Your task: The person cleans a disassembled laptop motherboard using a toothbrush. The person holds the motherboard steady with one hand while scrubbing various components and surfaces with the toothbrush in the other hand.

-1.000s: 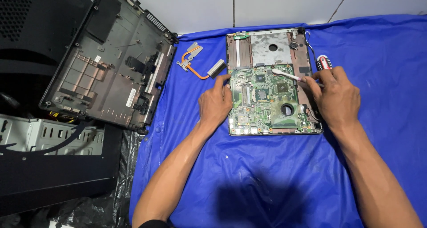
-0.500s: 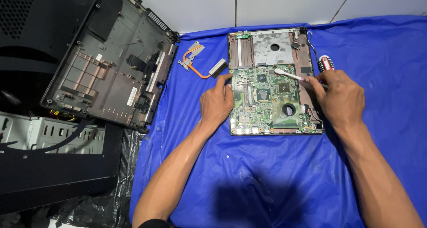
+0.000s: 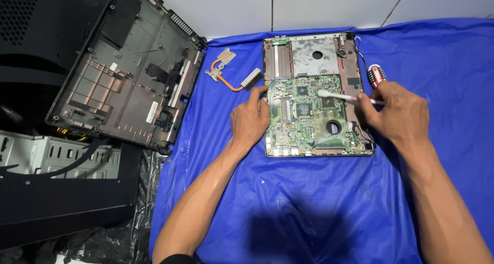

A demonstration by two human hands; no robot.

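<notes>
On a blue sheet spread over the desk, a person brushes the green motherboard of an opened laptop. The right hand pinches the handle of a small white brush, thumb and fingers closed on it, with the bristled head lying over the board's upper middle, beside a square chip. The left hand holds nothing; its palm is flat on the sheet and its fingertips press the board's left edge, at nine o'clock of the board, steadying it.

The step in hand appears to be dusting the board. The next stroke likely calls for a light touch and a low angle, so the bristles do not snag the small parts or the thin cable along the right edge, while the left hand keeps the board from sliding.

By count: one motherboard, sitting in one laptop frame whose bare metal shows at twelve o'clock; one brush; one copper heat pipe assembly lying apart at ten o'clock of the board; one red-and-white handled tool, partly hidden by the right hand; one black laptop bottom cover, leaning at far left against a dark computer case.
</notes>
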